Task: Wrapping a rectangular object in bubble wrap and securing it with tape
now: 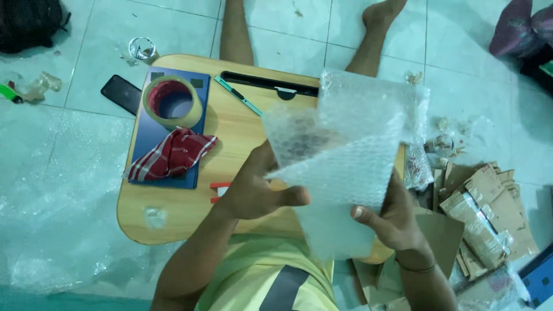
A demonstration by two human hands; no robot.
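One camera only, worn on my head, looking steeply down past my chest at the low table (173,216) and the tiled floor (472,86). My hands sit close, near 6 o'clock; my feet lie far off, toward 12 o'clock.

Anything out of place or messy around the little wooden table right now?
Yes. Torn cardboard scraps lie heaped on the floor to the right of the table, and loose bubble wrap sprawls over the tiles on the left. A phone lies on the floor by the table's far-left edge. Both hands, left hand and right hand, hold a bubble wrap sheet.
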